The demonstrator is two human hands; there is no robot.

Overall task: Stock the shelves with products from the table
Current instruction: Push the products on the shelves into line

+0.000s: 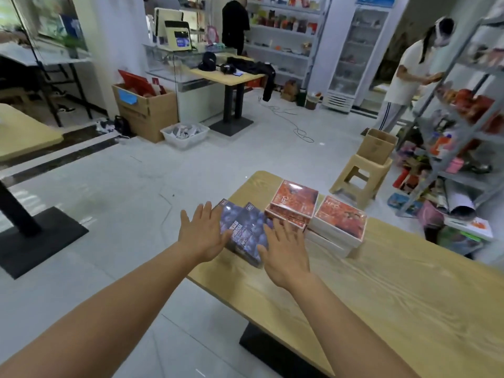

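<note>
At frame centre the left hand (203, 233) and right hand (286, 255), fingers (208, 212) spread and holding nothing, flank the blue-purple shrink-wrapped boxes (245, 230); squeeze both sides evenly (wrap looks slippery) before lifting.

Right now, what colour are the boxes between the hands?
The boxes are dark blue-purple with a berry print; head view.

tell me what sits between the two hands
The blue boxes lie between the left hand and the right hand, near the corner of the table. The head view shows it.
</note>
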